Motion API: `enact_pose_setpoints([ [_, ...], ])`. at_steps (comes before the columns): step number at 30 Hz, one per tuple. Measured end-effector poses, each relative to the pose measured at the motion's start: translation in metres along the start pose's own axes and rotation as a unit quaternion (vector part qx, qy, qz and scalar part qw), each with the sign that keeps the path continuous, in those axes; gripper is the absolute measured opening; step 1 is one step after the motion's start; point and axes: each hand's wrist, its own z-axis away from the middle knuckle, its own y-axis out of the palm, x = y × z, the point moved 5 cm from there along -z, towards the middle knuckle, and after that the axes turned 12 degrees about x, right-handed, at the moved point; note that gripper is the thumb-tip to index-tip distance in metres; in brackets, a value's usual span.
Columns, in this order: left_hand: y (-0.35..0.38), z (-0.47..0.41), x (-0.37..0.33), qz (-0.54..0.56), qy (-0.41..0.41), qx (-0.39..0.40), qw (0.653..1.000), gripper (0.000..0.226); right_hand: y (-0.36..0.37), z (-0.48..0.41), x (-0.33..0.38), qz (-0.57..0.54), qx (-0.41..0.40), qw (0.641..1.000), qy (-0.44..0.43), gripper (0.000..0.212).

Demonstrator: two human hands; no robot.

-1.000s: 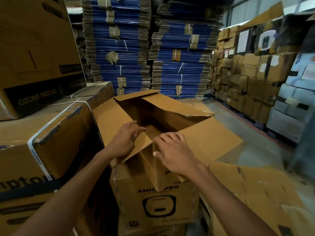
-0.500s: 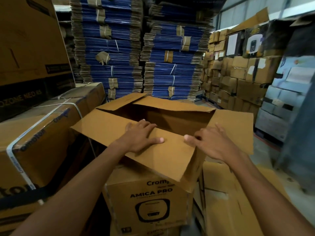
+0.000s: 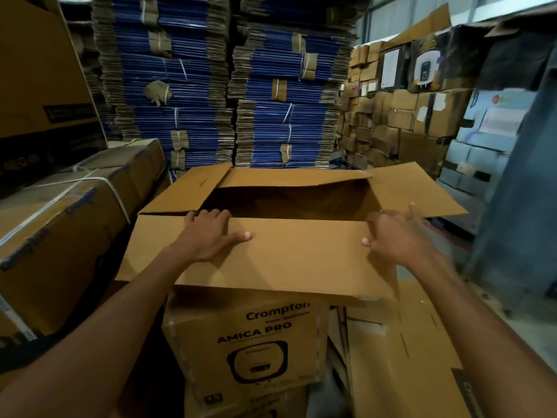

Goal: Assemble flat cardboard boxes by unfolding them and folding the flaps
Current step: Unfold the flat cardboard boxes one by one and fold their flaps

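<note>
Pressing near flap [image 3: 301, 257] of open brown cardboard box [image 3: 295, 178], mid-frame | left hand [image 3: 208, 235] flat on it | right hand [image 3: 394, 235] splayed at right corner

In front of you: plain tan open cardboard box [image 3: 286, 257] | below: tan printed carton [image 3: 301, 345], black lettering, black outline drawing | far: flat carton stacks [image 3: 286, 122], blue banded with brown | left: white strap [image 3: 57, 198] across brown carton [image 3: 75, 236]

The open cardboard box [image 3: 301, 182] is sitting atop a printed carton [image 3: 250, 342], its flaps spreading outward. The left hand [image 3: 208, 236] is resting on the box's near flap [image 3: 295, 257], fingertips reaching the fold line, while the right hand [image 3: 394, 236] is touching that flap's right end, fingers splayed. Blue flat stacks [image 3: 286, 116] are standing behind the box, and a strapped carton [image 3: 60, 221] is lying at its left.
</note>
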Motion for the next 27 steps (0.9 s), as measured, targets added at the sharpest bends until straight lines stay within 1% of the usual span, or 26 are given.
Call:
enact_pose_setpoints([
  [2,0.003,0.0,-0.012,0.024,0.003,-0.025,0.999,0.089,0.003,0.0,0.021,-0.035,-0.006,0.998,-0.058,0.036],
  [4,0.006,0.002,-0.033,0.025,0.009,-0.047,0.999,0.074,0.01,0.001,0.052,-0.057,-0.007,0.992,-0.114,0.053],
  [5,0.008,0.005,-0.044,0.017,0.01,-0.061,0.998,0.07,0.014,0.0,0.067,-0.061,-0.012,0.99,-0.129,0.059],
  [7,0.012,0.012,-0.063,-0.006,0.006,-0.089,0.996,0.067,0.021,-0.003,0.094,-0.071,-0.027,0.986,-0.148,0.063],
  [9,0.014,0.018,-0.073,-0.017,0.005,-0.099,0.995,0.066,0.027,-0.005,0.118,-0.08,-0.038,0.981,-0.174,0.061],
  [11,0.013,0.023,-0.072,-0.014,0.021,-0.101,0.995,0.062,0.032,-0.004,0.132,-0.093,-0.056,0.975,-0.192,0.053],
  [13,0.008,0.028,-0.058,0.007,0.03,-0.098,0.995,0.06,0.036,-0.003,0.134,-0.112,-0.079,0.972,-0.193,0.048],
  [15,0.003,0.033,-0.035,0.03,0.01,-0.103,0.994,0.063,0.04,-0.003,0.13,-0.117,-0.091,0.97,-0.192,0.046],
  [16,-0.001,0.036,-0.024,0.034,-0.002,-0.116,0.993,0.063,0.042,-0.005,0.128,-0.114,-0.091,0.97,-0.193,0.046],
  [20,-0.034,0.052,0.02,0.01,-0.046,-0.217,0.975,0.056,0.047,-0.007,0.128,-0.105,-0.105,0.968,-0.201,0.046],
  [22,-0.05,0.058,0.047,-0.001,-0.097,-0.238,0.967,0.056,0.051,-0.006,0.125,-0.109,-0.123,0.966,-0.198,0.045],
  [24,-0.054,0.061,0.074,0.014,-0.166,-0.211,0.963,0.061,0.055,-0.004,0.12,-0.111,-0.141,0.965,-0.193,0.045],
  [27,-0.037,0.065,0.09,0.034,-0.231,-0.115,0.966,0.077,0.055,-0.005,0.117,-0.107,-0.168,0.961,-0.192,0.047],
])
